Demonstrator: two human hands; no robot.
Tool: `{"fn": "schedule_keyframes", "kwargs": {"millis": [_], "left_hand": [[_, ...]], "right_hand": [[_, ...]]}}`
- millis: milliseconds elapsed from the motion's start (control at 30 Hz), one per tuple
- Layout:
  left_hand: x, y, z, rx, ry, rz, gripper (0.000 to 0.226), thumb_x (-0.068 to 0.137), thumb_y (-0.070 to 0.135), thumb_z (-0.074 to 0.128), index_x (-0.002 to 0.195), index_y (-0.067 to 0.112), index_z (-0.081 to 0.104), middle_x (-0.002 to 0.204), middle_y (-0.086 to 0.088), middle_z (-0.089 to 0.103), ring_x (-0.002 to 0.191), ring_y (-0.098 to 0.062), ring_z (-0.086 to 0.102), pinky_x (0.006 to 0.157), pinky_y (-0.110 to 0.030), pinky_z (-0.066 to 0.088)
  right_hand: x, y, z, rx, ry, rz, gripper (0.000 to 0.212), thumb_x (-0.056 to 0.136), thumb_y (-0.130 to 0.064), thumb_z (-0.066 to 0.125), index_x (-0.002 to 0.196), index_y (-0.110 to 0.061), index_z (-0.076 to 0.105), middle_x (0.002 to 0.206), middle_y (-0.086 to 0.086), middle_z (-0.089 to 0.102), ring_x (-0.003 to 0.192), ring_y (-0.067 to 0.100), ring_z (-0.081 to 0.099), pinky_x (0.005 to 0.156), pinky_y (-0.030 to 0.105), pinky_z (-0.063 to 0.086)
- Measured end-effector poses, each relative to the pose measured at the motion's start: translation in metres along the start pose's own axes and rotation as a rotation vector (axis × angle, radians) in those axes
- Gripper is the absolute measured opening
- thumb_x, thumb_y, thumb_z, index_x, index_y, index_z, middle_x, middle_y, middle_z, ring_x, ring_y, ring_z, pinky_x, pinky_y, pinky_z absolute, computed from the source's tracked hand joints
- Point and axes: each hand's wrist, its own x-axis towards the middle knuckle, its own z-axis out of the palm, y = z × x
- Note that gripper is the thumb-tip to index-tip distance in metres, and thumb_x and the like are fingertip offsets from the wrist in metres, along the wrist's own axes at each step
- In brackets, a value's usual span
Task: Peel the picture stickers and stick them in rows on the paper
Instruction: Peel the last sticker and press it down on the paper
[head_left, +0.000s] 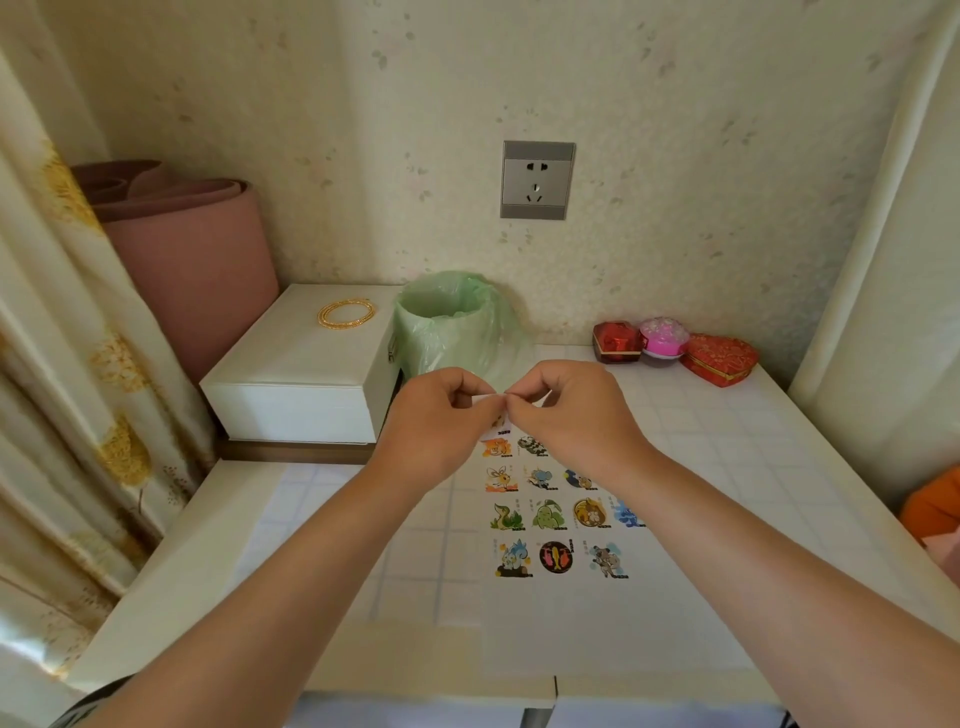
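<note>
While a head-worn camera looks down at a white table (779, 441), a white box (301, 374) with a gold bracelet (346, 313) on its lid sits at the left, and a bin lined with a green bag (452, 322) stands just beside it. Left of centre, the left hand (441, 415) pinches a small picture sticker (494, 410) held above the table. The right hand (576, 410) meets it fingertip to fingertip and pinches the sticker's top edge, seemingly parting it from its backing. Below the hands a paper sheet (415, 545) lies flat, carrying four rows of cartoon animal stickers (550, 514), the farthest row partly hidden. To peel well, lift one corner slowly, keep the sticker uncreased, then lay it square in line with its neighbours. Each sticker bears tiny dark writing, too small to read, and no brand shows. Red and pink trinket boxes (719, 358) sit far right.
</note>
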Motion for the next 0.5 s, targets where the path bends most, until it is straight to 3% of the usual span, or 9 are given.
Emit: {"fn": "schedule_keyframes", "kwargs": {"millis": [100,233,367,500], "left_hand": [[-0.001,0.001,-0.001,-0.014,0.011,0.009,0.007,0.085,0.025,0.071,0.079,0.023,0.072,0.075,-0.014,0.069,0.077,-0.032,0.068,0.078,-0.051,0.059],[-0.001,0.007,-0.007,-0.121,-0.017,-0.011,0.004,0.088,0.016,0.07,0.087,0.014,0.072,0.084,-0.009,0.074,0.084,-0.027,0.071,0.078,-0.04,0.061],[-0.003,0.012,-0.009,-0.179,-0.053,-0.014,0.004,0.09,0.013,0.069,0.09,0.01,0.072,0.087,-0.01,0.074,0.082,-0.024,0.071,0.074,-0.032,0.06],[-0.004,0.012,-0.008,-0.188,-0.056,-0.002,0.004,0.09,0.012,0.068,0.09,0.009,0.071,0.081,-0.008,0.073,0.072,-0.015,0.068,0.073,-0.031,0.06]], "right_hand": [[-0.002,-0.004,-0.001,-0.01,0.008,-0.023,0.01,0.085,-0.025,0.073,0.076,-0.029,0.076,0.074,-0.017,0.072,0.054,0.0,0.059,0.054,0.017,0.045],[-0.001,-0.019,-0.014,0.279,-0.134,0.205,0.017,0.092,-0.024,0.065,0.082,-0.015,0.076,0.062,-0.008,0.068,0.05,0.006,0.058,0.048,0.018,0.044],[0.001,-0.017,-0.02,0.305,-0.222,0.283,0.02,0.091,-0.036,0.067,0.082,-0.022,0.077,0.069,0.005,0.071,0.059,0.016,0.06,0.06,0.031,0.045],[-0.001,-0.018,-0.019,0.299,-0.182,0.24,0.016,0.094,-0.026,0.068,0.087,-0.015,0.077,0.057,-0.007,0.066,0.049,0.004,0.058,0.049,0.017,0.046]]}}
